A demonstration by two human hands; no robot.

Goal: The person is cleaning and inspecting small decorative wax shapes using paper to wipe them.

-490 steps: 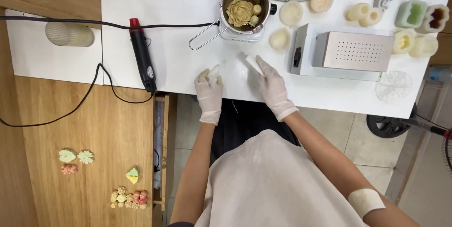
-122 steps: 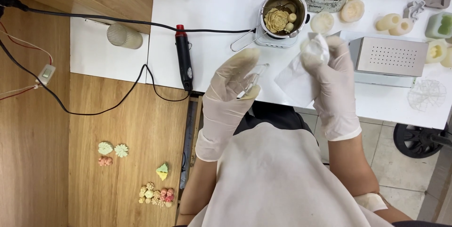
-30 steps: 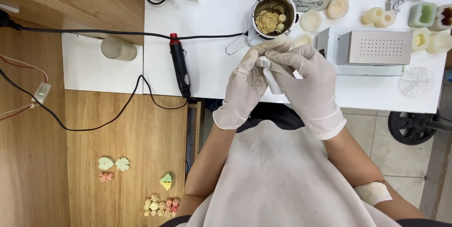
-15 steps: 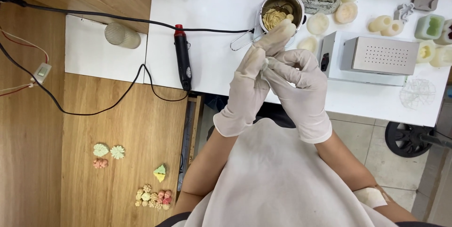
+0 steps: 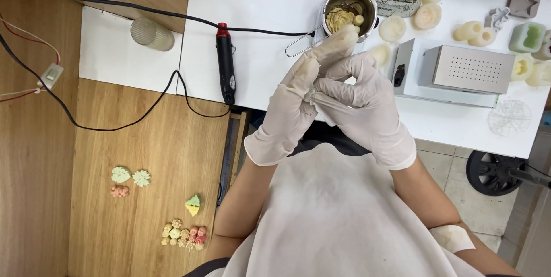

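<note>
Both my hands wear pale thin gloves and are raised together above the white table's (image 5: 270, 24) front edge. My left hand (image 5: 295, 102) stands upright with its fingers stretched up in front of a small metal pot (image 5: 348, 10). My right hand (image 5: 364, 105) is curled against the left palm, its fingers pinched on a thin pale stick (image 5: 328, 102). Whether the left thumb also grips that stick is hidden.
The metal pot holds yellowish wax shapes. A black heat gun (image 5: 226, 67) with a red tip lies to its left, with cables and a ribbed glass (image 5: 151, 33) nearby. A grey perforated metal box (image 5: 465, 70) and pale moulds stand at right. Small coloured shapes (image 5: 183, 234) lie on the wooden surface.
Earlier my hands rested on the table, then lifted with a white wipe in the right. In the last second they have stayed pressed together, shifting slightly, the left fingers straightening upward.
</note>
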